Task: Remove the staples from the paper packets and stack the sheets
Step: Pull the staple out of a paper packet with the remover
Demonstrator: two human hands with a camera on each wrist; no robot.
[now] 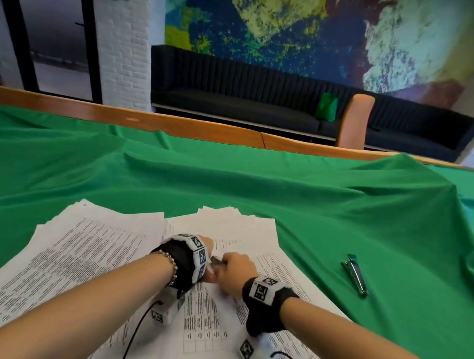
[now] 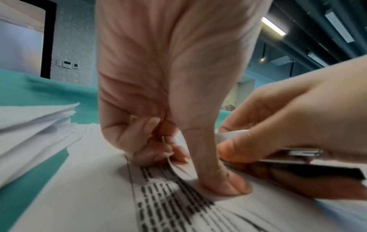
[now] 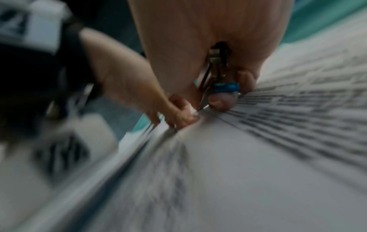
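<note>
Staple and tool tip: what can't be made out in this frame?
- Staple: not visible in any view; hidden behind the left hand in the head view, lost to motion blur in the right wrist view.
- Tool tip: blurred.
- Printed text on the paper: too small or blurred to read.

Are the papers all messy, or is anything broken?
A bit messy, nothing broken that shows. The printed sheets lie fanned and crooked in overlapping piles, not one neat stack. The green cloth is wrinkled and humped at the right. The left hand holds a packet while the right hand works a small metal tool.
</note>
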